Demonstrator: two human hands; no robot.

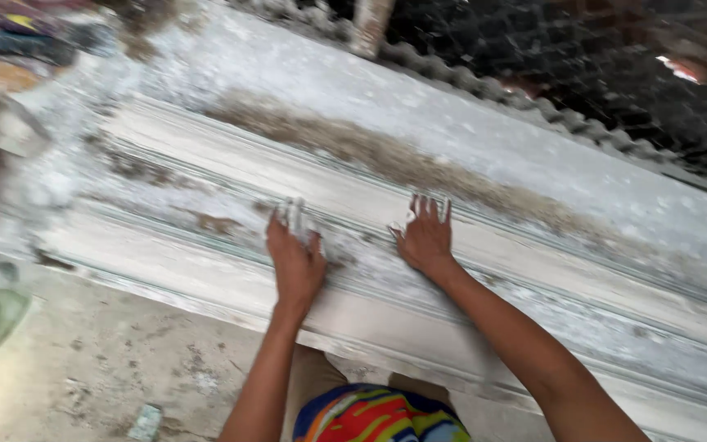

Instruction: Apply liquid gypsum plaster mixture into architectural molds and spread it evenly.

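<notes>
Moulding, a long white plaster piece with stepped ridges, runs slantwise from upper left to lower right, lying on the floor just ahead of the person. Both hands rest on its middle band, side by side and a little apart. The left hand presses a small white piece against the surface, fingers curled loosely over it. The right hand lies flat and open, fingers spread, white paste on the fingertips; it grips nothing. A brown dusty streak crosses the slab beyond the moulding. Corrugated sheet borders the far edge.
</notes>
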